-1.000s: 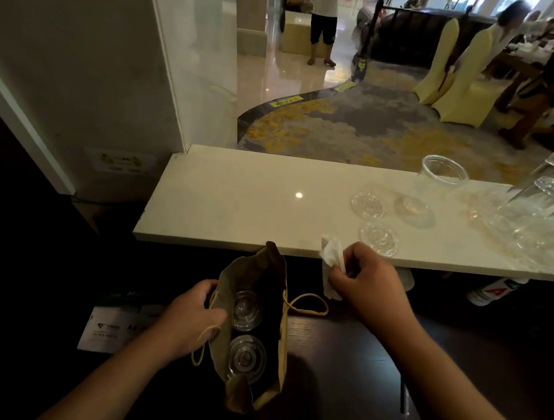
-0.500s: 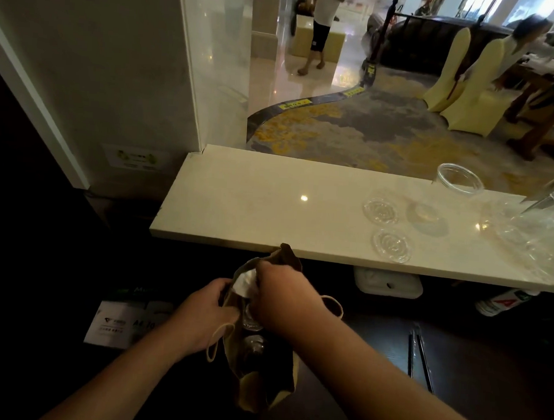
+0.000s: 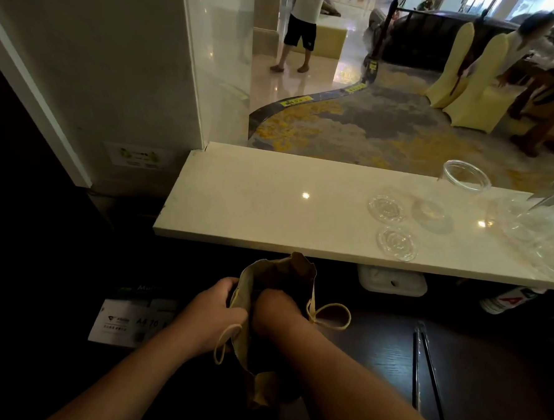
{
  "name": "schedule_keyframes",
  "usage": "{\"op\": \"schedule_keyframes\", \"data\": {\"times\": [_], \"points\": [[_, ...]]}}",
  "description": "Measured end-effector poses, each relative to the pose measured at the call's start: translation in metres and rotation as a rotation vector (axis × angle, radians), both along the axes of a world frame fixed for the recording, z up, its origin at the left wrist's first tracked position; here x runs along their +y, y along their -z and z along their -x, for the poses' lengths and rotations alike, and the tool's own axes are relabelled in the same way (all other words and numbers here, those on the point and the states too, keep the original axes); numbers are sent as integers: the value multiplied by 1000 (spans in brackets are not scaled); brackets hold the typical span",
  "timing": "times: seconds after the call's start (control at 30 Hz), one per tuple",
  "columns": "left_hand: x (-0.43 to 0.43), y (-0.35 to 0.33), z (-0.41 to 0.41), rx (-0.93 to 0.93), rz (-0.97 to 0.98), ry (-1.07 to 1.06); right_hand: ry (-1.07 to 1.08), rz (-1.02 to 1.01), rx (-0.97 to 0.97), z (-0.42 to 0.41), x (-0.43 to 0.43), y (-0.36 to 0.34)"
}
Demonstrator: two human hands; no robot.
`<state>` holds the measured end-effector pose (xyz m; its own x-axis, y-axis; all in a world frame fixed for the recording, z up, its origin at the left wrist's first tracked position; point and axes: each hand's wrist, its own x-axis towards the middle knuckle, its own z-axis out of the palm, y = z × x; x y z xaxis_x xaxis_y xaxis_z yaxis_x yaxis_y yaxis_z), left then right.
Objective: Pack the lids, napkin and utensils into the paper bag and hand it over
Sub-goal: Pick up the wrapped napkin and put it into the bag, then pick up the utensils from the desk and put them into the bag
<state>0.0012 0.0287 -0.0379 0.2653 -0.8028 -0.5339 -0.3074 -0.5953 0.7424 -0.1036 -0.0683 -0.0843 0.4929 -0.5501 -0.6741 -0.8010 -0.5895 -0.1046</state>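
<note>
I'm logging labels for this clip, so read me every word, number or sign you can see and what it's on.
"A4 70": white label on the paper pack, lower left.
"Mul", rest unreadable: the same pack's dark top.
"A", in red: bottle label under the counter.
Wall sticker: too blurred to read.
Yellow floor strips: too blurred to read.
Paper bag: no print visible.

Two lids (image 3: 386, 208) are lying on the counter (image 3: 253, 208), behind and right of the paper bag (image 3: 278, 275) (utensils (image 3: 415, 364) are lying to its right).
</note>
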Motion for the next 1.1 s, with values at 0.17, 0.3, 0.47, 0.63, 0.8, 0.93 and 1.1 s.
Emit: {"op": "schedule_keyframes", "data": {"times": [0.17, 0.3, 0.47, 0.63, 0.8, 0.93, 1.1], "points": [[-2, 1, 1, -20, -7, -1, -34, -81, 17, 1, -1, -9], [-3, 0, 2, -70, 6, -3, 103, -14, -181, 14, 1, -30], [-1, 2, 5, -77, -7, 9, 184, 602, -1004, 86, 22, -77], [-2, -3, 11, -124, -3, 4, 671, 751, -926, 189, -23, -17], [0, -8, 16, -134, -40, 15, 931, 398, -375, 288, -41, 95], [-1, -7, 17, -159, -76, 15, 988, 164, -19, 337, -36, 148], [-2, -4, 16, -157, -71, 6, 920, 109, -14, 322, -15, 136]]}}
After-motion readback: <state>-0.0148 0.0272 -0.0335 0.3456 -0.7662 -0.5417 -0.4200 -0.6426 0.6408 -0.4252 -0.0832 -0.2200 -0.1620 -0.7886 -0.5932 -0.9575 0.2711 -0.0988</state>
